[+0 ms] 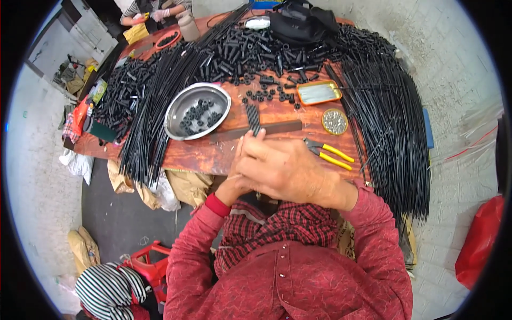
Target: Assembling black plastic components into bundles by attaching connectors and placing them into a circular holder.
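My two hands are together above the table's near edge, the right one partly covering the left. A small bundle of thin black rods [253, 116] sticks out beyond the fingers, pointing away from me. My left hand [238, 173] is closed round the bundle. Fingers of my right hand [285, 165] are curled in against the left, and whatever they pinch is hidden. Just past the hands, a dark flat bar [280, 128] lies across the table. Pliers with yellow handles [335, 154] rest beside my right hand.
A steel bowl [175, 120] holding small black nuts stands left. At right are an orange-rimmed tray [319, 93] and a round dish of small metal pieces [335, 121]. Long black rods [384, 122] and black plastic parts [245, 48] are heaped around. Another person's gloved hands [159, 15] work far left.
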A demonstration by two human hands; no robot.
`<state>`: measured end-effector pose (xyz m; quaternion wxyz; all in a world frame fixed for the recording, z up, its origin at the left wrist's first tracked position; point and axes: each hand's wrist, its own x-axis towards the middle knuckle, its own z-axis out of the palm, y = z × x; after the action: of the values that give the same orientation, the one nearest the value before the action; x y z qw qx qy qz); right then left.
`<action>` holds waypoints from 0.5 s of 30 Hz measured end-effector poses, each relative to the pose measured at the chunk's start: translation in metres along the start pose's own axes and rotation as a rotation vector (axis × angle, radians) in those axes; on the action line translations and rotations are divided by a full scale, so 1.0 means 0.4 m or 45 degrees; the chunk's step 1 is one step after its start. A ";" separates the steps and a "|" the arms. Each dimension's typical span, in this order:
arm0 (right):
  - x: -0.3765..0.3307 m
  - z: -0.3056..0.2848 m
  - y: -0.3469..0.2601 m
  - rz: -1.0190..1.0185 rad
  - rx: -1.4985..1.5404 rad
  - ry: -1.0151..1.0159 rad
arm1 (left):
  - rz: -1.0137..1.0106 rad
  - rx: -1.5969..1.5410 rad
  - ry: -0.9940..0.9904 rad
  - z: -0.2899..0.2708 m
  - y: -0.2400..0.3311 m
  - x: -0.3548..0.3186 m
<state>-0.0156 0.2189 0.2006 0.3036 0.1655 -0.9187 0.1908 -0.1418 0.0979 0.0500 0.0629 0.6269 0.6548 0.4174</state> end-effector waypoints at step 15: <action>0.005 0.006 -0.001 -0.117 -0.051 0.038 | 0.018 0.846 -0.188 0.007 0.005 0.010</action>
<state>-0.0182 0.2171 0.2000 0.3289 0.1988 -0.9091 0.1607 -0.1394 0.1025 0.0511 -0.1007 0.6462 0.7443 0.1351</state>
